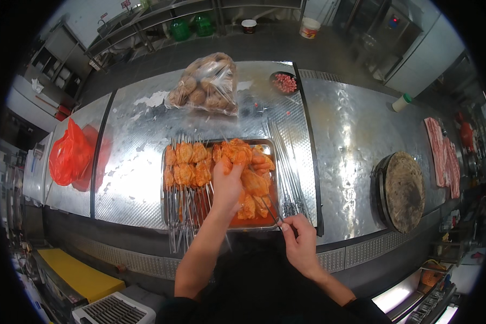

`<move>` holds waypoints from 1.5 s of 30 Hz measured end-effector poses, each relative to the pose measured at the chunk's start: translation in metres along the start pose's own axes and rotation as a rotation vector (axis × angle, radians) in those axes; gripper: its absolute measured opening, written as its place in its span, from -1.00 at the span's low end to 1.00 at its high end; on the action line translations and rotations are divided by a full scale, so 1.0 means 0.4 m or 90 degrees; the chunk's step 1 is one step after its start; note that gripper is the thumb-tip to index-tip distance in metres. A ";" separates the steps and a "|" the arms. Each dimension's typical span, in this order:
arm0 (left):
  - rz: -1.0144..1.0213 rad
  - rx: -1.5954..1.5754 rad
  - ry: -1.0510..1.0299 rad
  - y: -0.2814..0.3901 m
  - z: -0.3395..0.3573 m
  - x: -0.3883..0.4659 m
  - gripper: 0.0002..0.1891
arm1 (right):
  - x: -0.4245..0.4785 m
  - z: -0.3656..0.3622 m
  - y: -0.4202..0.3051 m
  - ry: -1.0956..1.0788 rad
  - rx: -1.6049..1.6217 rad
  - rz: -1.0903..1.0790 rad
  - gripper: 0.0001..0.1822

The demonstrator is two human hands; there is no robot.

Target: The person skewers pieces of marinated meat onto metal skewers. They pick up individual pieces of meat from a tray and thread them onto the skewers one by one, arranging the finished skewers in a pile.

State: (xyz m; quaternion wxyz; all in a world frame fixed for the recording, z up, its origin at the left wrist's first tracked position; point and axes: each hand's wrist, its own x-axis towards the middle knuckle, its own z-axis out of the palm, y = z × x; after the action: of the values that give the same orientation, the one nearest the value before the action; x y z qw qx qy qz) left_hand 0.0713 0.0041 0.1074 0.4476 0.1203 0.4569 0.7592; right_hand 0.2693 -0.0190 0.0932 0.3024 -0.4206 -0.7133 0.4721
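Note:
A metal tray (276, 162) holds marinated raw meat pieces, likely chicken wings, in orange-red sauce. Over the tray, my left hand (231, 178) grips an orange-coated meat piece (237, 150); its fingers are partly hidden by meat. My right hand (299, 237) pinches the lower ends of thin metal skewers (272, 209) near the tray's front right corner. Their upper ends run into a meat piece (254, 182) beside my left hand. Skewered meat (184, 174) lies in rows on the tray's left side, the skewers sticking out over the front edge. Loose pieces (248, 207) lie in the sauce.
Bare metal skewers (288, 174) lie right of the tray. Behind it are a clear bag of round brown produce (210, 87) and a bowl of small pink pieces (284, 82). A red plastic bag (70, 156) is left; a round chopping block (405, 192) and meat slabs (437, 152) are right.

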 end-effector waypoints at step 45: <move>0.018 0.592 0.009 0.121 -0.388 0.199 -0.77 | 0.024 0.372 0.059 -0.209 0.307 0.144 -0.88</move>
State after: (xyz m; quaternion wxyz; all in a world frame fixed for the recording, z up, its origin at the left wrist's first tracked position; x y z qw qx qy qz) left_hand -0.0937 -0.0329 0.0423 0.3328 0.3088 0.7502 0.4806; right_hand 0.1489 -0.0680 0.0165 0.2200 -0.3319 -0.5685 0.7199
